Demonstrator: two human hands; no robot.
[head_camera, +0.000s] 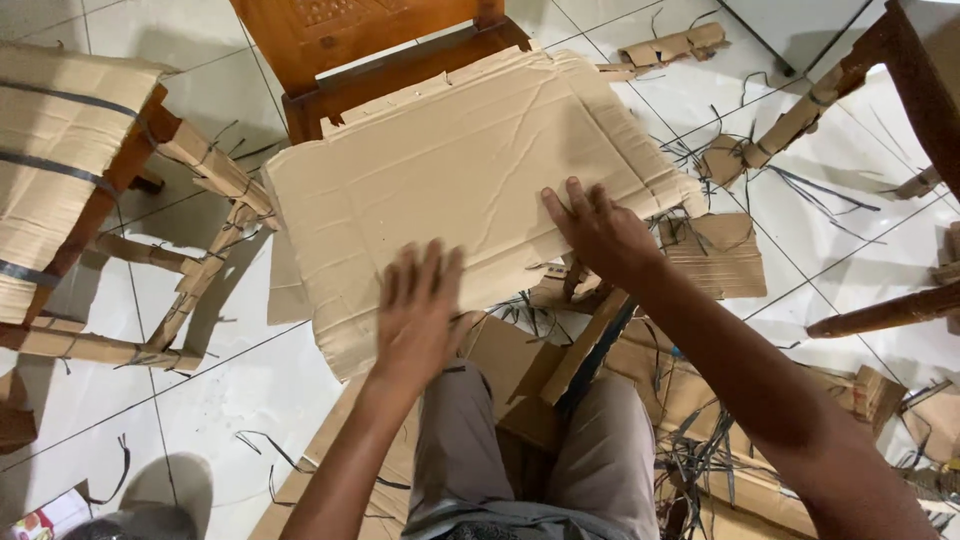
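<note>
Both hands (420, 310) flat on cardboard sheet (460, 180)

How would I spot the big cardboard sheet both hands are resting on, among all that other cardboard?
Find the wooden chair at the top of the view; the cardboard sheet lies flat across its seat. The left hand and right hand press on its near edge. Unlike the torn scraps and cardboard-wrapped chair legs around it, it is one wide, creased, unbroken panel.
</note>
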